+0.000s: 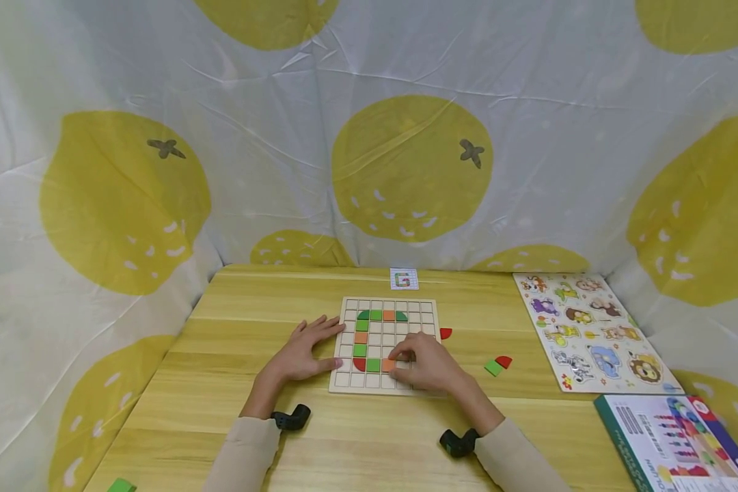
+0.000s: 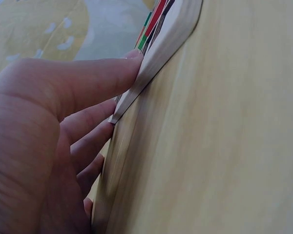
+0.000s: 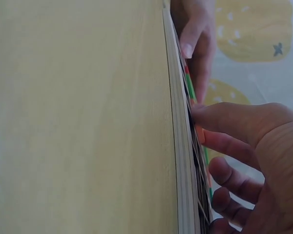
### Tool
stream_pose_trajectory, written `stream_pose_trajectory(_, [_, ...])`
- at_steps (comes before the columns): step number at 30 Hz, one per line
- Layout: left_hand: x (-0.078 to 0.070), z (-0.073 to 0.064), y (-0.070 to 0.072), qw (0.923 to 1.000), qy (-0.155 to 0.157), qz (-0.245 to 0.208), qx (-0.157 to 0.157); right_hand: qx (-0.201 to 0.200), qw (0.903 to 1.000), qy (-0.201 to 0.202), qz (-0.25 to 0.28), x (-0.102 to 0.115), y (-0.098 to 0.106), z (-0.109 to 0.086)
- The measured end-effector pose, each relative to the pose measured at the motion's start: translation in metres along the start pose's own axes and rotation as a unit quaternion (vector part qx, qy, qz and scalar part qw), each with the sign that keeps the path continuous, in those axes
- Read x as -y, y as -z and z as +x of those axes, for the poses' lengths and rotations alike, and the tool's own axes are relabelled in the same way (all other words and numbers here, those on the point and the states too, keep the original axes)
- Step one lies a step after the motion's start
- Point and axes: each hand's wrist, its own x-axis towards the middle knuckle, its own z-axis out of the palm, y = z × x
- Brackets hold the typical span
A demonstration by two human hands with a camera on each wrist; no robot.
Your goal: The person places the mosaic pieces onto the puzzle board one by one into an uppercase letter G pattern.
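Note:
A wooden grid board [image 1: 381, 384] lies on the table, with green, orange and red tiles forming a partial outline in its squares. My left hand [image 1: 303, 350] rests at the board's left edge, fingers spread and thumb touching the rim; the left wrist view shows the thumb [image 2: 102, 78] on that edge. Over the lower part of the board, my right hand [image 1: 429, 363] pinches an orange tile [image 1: 388, 365] between thumb and forefinger, beside a green tile [image 1: 373, 365] in the bottom row. In the right wrist view the orange tile [image 3: 200, 134] sits at the fingertips.
A pattern card [image 1: 404, 279] lies behind the board. Right of it are a red quarter-round tile [image 1: 445, 333], another red tile [image 1: 503, 361] and a green tile [image 1: 493, 368]. An animal puzzle [image 1: 590, 335] and a box [image 1: 676, 437] occupy the right side; a green block [image 1: 121, 485] is front left.

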Motion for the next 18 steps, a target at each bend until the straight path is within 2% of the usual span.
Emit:
stream_pose_trajectory(12, [-0.0003,0.0011,-0.0005,1.0,0.002,0.001,0.001,0.0,1.0,-0.003,0.006,0.0,0.0,-0.0001])
stream_pose_trajectory(18, [-0.0005,-0.0011,0.0013,1.0,0.0,0.0,-0.002,0.003,0.9995,-0.02,0.025,0.0002,0.0018,-0.0002])
